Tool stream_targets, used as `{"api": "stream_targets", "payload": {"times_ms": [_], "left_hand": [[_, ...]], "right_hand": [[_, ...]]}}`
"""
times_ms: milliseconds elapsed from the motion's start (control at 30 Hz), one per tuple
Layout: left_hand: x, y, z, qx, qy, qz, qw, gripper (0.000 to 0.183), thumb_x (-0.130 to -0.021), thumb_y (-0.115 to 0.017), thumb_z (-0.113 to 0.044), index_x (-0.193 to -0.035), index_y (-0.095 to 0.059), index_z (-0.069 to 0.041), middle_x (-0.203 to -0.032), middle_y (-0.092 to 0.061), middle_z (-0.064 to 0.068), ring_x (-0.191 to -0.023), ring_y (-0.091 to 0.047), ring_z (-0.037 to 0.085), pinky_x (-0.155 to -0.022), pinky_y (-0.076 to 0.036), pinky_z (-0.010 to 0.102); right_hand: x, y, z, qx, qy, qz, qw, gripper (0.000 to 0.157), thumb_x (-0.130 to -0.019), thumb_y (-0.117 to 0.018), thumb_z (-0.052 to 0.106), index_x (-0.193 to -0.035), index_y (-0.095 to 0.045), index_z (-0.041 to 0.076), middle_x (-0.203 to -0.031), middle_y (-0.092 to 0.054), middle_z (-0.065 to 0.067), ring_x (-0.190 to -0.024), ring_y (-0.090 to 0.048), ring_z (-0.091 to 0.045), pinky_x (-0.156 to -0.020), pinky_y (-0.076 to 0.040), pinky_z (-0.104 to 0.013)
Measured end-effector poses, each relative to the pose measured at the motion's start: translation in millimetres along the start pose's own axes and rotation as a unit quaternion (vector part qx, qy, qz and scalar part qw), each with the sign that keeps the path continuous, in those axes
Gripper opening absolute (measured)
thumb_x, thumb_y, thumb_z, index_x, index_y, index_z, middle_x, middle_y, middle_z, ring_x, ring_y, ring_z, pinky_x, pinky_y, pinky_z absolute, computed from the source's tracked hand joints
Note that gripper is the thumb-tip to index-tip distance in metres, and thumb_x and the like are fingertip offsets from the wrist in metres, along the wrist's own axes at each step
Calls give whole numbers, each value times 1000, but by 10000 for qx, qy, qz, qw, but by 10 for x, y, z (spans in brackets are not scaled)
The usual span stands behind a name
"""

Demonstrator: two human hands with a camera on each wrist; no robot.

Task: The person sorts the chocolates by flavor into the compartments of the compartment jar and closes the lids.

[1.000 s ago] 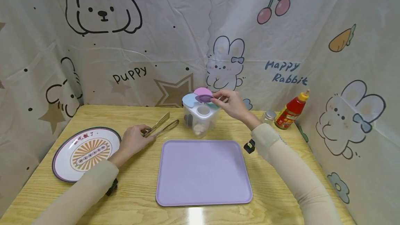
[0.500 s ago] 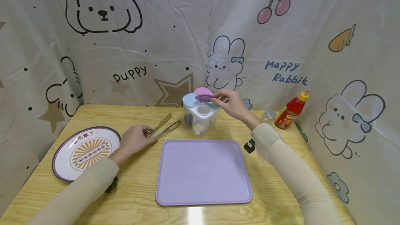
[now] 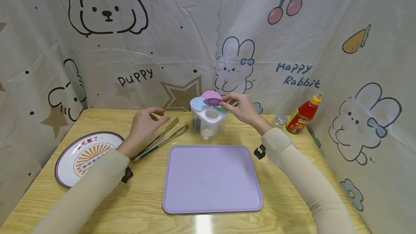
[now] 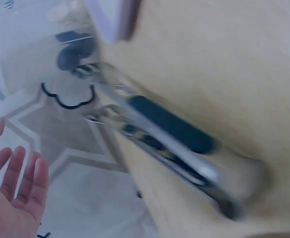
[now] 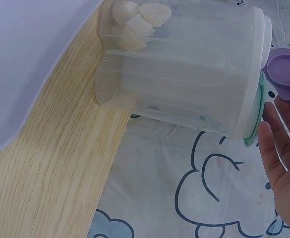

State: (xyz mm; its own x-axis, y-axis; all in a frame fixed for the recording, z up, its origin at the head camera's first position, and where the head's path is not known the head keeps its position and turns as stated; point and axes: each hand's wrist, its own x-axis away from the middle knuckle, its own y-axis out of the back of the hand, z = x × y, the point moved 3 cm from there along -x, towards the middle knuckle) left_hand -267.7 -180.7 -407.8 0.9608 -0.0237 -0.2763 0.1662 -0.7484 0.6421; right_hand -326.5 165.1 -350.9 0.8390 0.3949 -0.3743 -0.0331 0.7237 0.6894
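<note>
My right hand (image 3: 242,109) pinches the raised purple flip lid (image 3: 212,102) of a clear storage container (image 3: 208,122) with a white top. Other lids on it are light blue, pink and green. Under the lifted lid a round opening shows. Pale pieces that look like garlic cloves (image 5: 137,25) lie inside, in the right wrist view; dark round things fill another section. My left hand (image 3: 145,125) hovers over metal tongs (image 3: 164,141), its fingers loosely bent and holding nothing. The tongs lie on the table with jaws apart; dark green grips (image 4: 172,124) show in the left wrist view.
A lilac tray (image 3: 212,180) lies in front of the container. At the left is a white patterned oval plate (image 3: 65,154), partly behind my left sleeve. A small lidded glass jar (image 3: 280,121) and a red sauce bottle (image 3: 302,117) stand back right. Printed cloth walls surround the table.
My left hand has let go of the tongs and lifted up and away from them. The tongs now rest on the table. The right hand keeps holding the purple lid in place.
</note>
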Motion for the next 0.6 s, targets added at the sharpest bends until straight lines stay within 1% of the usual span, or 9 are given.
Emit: {"api": "stream_targets", "payload": {"times_ms": [100, 233, 300, 367, 433, 533, 600], "left_hand": [[-92, -29, -131, 339, -258, -211, 9989, 33, -96, -79, -32, -118, -77, -8, -115, -79, 14, -94, -74, 31, -73, -54, 26], [-168, -131, -310, 767, -509, -269, 9954, 27, -95, -79, -26, -114, -78, -6, -111, -79, 13, -93, -75, 30, -72, -53, 18], [-203, -194, -399, 975, -668, -284, 9926, 26, -95, -80, -22, -113, -78, -4, -110, -79, 14, -94, -75, 30, -76, -55, 18], [-236, -255, -492, 1201, -823, -292, 9889, 25, -94, -80, -19, -112, -78, -3, -110, -79, 15, -96, -76, 30, -82, -59, 22], [-275, -313, -582, 1382, -997, -304, 9849, 24, -94, -81, -16, -112, -77, -1, -111, -79, 17, -99, -76, 31, -89, -61, 31], [-333, -397, -711, 1578, -1115, -284, 9808, 23, -93, -81, -14, -112, -77, -1, -113, -78, 18, -102, -75, 33, -95, -61, 45], [-369, -453, -780, 1646, -1144, -253, 9794, 24, -93, -81, -13, -114, -76, 0, -115, -77, 19, -104, -75, 36, -97, -60, 51]], "right_hand": [[3, -9, 1, -8, -12, 1, 10000, 17, -98, -76, 21, -108, -78, 7, -106, -79, -12, -88, -73, -26, -73, -57, -28], [9, -18, -9, -11, -30, 1, 10000, 17, -98, -76, 21, -108, -78, 8, -107, -79, -12, -88, -73, -25, -72, -57, -28], [13, -19, -13, -14, -19, 4, 10000, 17, -98, -76, 21, -109, -78, 8, -106, -79, -12, -88, -73, -25, -72, -57, -27], [14, -17, -13, -27, 8, -2, 10000, 17, -98, -76, 21, -108, -78, 8, -106, -79, -12, -87, -73, -25, -71, -57, -28], [14, -14, -14, -34, 39, -22, 10000, 16, -98, -76, 21, -108, -78, 8, -105, -79, -12, -87, -73, -24, -71, -57, -27], [13, -10, -12, -45, 73, -52, 9999, 16, -98, -77, 20, -107, -78, 8, -104, -79, -12, -86, -73, -25, -71, -57, -27], [11, -12, -12, -53, 76, -49, 9999, 16, -98, -77, 20, -107, -79, 8, -104, -79, -12, -86, -73, -25, -71, -57, -26]]}}
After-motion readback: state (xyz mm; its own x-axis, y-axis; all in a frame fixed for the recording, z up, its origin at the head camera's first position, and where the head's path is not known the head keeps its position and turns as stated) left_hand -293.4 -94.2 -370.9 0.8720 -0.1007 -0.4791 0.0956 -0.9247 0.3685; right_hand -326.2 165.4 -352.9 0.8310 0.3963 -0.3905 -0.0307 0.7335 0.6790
